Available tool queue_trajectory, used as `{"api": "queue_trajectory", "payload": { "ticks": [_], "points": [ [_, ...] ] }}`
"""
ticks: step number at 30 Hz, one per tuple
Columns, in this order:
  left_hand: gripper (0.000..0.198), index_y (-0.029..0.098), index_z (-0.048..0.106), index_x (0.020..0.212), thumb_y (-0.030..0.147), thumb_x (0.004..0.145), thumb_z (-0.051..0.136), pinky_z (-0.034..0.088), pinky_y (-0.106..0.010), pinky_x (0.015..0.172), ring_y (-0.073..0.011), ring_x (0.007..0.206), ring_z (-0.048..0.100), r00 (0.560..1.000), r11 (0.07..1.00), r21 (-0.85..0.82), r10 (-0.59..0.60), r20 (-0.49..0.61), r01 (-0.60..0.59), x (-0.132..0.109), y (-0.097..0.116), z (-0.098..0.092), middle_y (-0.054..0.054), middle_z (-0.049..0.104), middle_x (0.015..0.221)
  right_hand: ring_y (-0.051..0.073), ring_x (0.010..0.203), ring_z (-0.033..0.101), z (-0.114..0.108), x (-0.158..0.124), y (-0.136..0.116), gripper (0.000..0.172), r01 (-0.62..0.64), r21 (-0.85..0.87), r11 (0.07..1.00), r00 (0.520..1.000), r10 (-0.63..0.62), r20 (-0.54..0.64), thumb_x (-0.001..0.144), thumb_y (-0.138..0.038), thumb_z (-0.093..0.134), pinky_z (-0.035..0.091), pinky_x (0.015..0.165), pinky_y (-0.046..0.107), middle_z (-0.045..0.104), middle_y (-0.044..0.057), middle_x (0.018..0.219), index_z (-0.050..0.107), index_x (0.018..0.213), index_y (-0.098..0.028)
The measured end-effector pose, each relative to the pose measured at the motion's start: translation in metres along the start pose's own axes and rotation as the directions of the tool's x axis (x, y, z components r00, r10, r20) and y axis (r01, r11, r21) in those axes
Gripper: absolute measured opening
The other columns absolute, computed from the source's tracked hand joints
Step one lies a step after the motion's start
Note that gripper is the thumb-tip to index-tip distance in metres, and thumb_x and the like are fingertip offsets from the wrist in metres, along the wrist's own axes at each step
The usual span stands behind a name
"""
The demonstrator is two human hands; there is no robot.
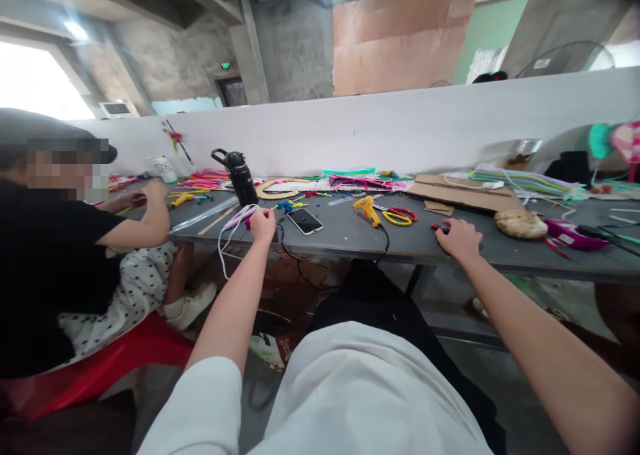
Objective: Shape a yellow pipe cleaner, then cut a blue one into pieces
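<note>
At grey table (343, 234), near edge | has left hand (263, 224) beside lilac tool (239, 218), well apart from right hand (459, 238) over dark-and-red item (442, 228); cannot tell either grip | shows blue-and-yellow pieces (286, 206) lying by phone (306, 221); cannot tell finished from unfinished
</note>
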State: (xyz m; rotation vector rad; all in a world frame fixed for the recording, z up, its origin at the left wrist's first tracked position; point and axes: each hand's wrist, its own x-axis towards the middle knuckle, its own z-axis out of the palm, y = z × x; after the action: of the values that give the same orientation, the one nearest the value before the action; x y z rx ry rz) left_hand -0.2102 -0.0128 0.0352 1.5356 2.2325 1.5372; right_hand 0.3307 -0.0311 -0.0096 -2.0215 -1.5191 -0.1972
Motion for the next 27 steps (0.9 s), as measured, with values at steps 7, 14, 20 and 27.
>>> {"api": "queue_trajectory", "payload": {
  "ticks": [7, 14, 20, 27],
  "points": [
    [0.030, 0.018, 0.069, 0.097, 0.036, 0.094, 0.045, 0.041, -0.039, 0.082, -0.0319, 0.101, 0.060, 0.997, 0.948, 0.314, 0.028, 0.073, -0.050, 0.004, 0.001, 0.012, -0.017, 0.067, 0.110, 0.030, 0.104, 0.053, -0.001, -0.002, 0.006, 0.032, 0.089, -0.031, 0.996, 0.992, -0.092, -0.085, 0.084, -0.030, 0.050, 0.042, 0.087, 0.039, 0.064, 0.016, 0.111, 0.069, 0.104, -0.014],
    [0.029, 0.017, 0.072, 0.094, 0.039, 0.090, 0.053, 0.041, -0.039, 0.077, -0.0328, 0.096, 0.062, 0.985, 0.890, 0.439, 0.057, 0.163, -0.124, 0.015, -0.001, 0.022, -0.017, 0.070, 0.101, 0.030, 0.098, 0.055, 0.001, -0.003, 0.008, 0.027, 0.097, -0.015, 0.995, 0.987, -0.098, -0.127, 0.082, -0.031, 0.053, 0.043, 0.084, 0.039, 0.065, 0.015, 0.102, 0.069, 0.096, -0.015],
    [0.034, 0.020, 0.075, 0.089, 0.049, 0.085, 0.059, 0.040, -0.037, 0.075, -0.0316, 0.090, 0.062, 0.966, 0.867, 0.460, 0.084, 0.243, -0.191, 0.015, -0.004, 0.021, -0.014, 0.072, 0.094, 0.029, 0.105, 0.056, 0.000, -0.004, 0.008, 0.028, 0.154, 0.141, 0.978, 0.967, -0.119, -0.227, 0.080, -0.022, 0.051, 0.044, 0.093, 0.040, 0.062, 0.018, 0.110, 0.067, 0.101, -0.013],
    [0.037, 0.020, 0.077, 0.092, 0.046, 0.088, 0.051, 0.039, -0.037, 0.078, -0.0333, 0.095, 0.062, 0.947, 0.865, 0.430, 0.137, 0.290, -0.256, 0.013, -0.002, 0.016, -0.017, 0.072, 0.095, 0.029, 0.120, 0.056, -0.006, -0.004, 0.008, 0.034, 0.206, 0.277, 0.938, 0.947, -0.120, -0.298, 0.086, -0.016, 0.041, 0.044, 0.100, 0.044, 0.063, 0.019, 0.123, 0.065, 0.110, -0.015]
  ]
}}
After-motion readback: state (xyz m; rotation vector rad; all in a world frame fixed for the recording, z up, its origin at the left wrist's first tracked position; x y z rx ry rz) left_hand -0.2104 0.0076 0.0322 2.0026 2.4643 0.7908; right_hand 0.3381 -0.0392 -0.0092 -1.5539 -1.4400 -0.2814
